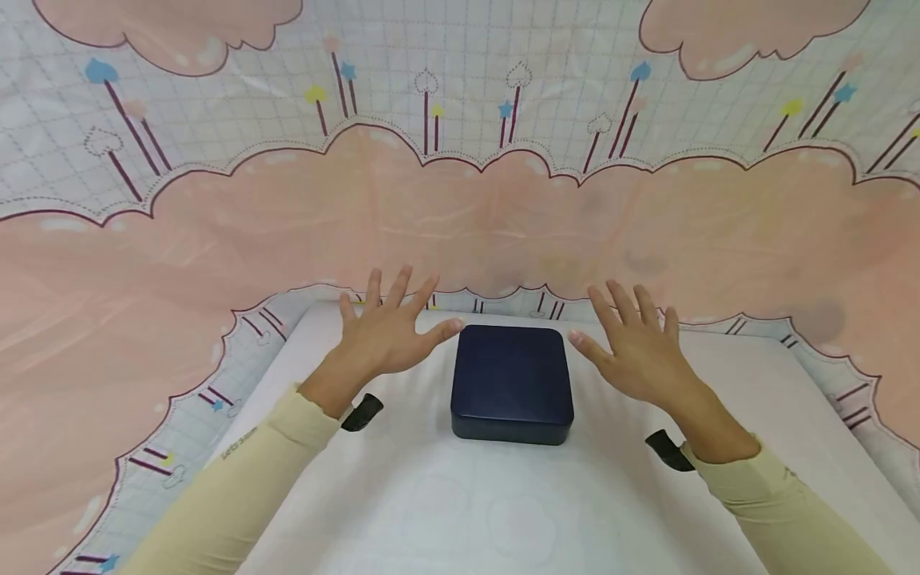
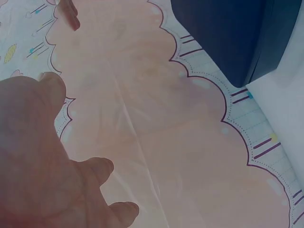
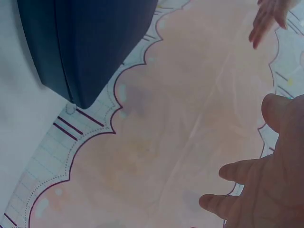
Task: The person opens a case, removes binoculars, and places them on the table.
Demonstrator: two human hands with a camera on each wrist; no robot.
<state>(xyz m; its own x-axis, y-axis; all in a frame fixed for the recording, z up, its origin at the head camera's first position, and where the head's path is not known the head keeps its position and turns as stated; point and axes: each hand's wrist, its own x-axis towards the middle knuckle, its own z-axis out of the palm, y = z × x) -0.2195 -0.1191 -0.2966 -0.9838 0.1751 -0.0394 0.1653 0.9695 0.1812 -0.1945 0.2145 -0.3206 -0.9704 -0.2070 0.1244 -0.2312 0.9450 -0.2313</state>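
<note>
A dark navy square box [image 1: 512, 375] with rounded corners and a closed lid sits on the white tabletop, between the two hands. My left hand [image 1: 388, 329] is held up to the left of it, fingers spread and straight, thumb tip near the box's far left corner. On the other side my right hand [image 1: 640, 347] is likewise spread, its thumb pointing toward the box's right edge. Neither hand holds anything. In the left wrist view the box [image 2: 228, 33] shows at the upper right; in the right wrist view the box [image 3: 90, 42] stands at the upper left.
The white table [image 1: 402, 495] extends around the box toward the front. Behind and beside it hangs a peach and white sheet [image 1: 496, 224] printed with clouds, stars and hearts. A black strap end [image 1: 362, 413] sticks out at the left wrist, another black strap end [image 1: 668, 451] at the right.
</note>
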